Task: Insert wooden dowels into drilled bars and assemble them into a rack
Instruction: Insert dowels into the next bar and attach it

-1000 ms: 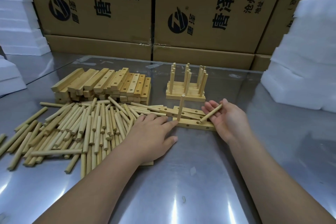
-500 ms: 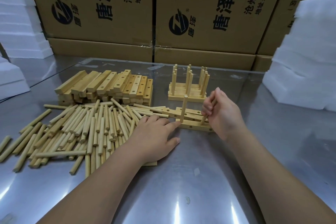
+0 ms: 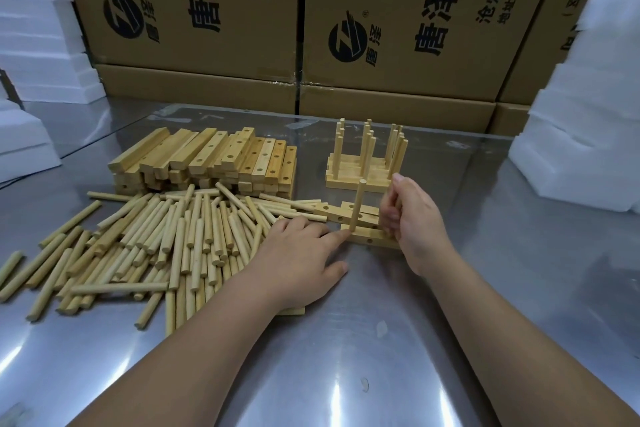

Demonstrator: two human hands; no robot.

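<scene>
A drilled wooden bar (image 3: pixel 369 238) lies on the steel table, with one dowel (image 3: pixel 357 205) standing upright in its left hole. My left hand (image 3: pixel 298 260) lies flat, its index fingertip touching the bar's left end. My right hand (image 3: pixel 414 222) grips a second dowel (image 3: pixel 394 199), nearly upright over the bar's right part; most of that dowel is hidden by my fingers. Two more drilled bars (image 3: pixel 337 211) lie just behind. A finished rack (image 3: pixel 363 163) with several upright dowels stands further back.
A heap of loose dowels (image 3: pixel 149 246) covers the table to the left. A stack of drilled bars (image 3: pixel 207 163) sits behind the heap. Cardboard boxes (image 3: pixel 398 28) wall the back. White foam blocks (image 3: pixel 581 135) stand right and left.
My right hand turned the dowel from lying across my open palm to nearly upright and brought it down over the bar's right side. My left hand stayed put.
</scene>
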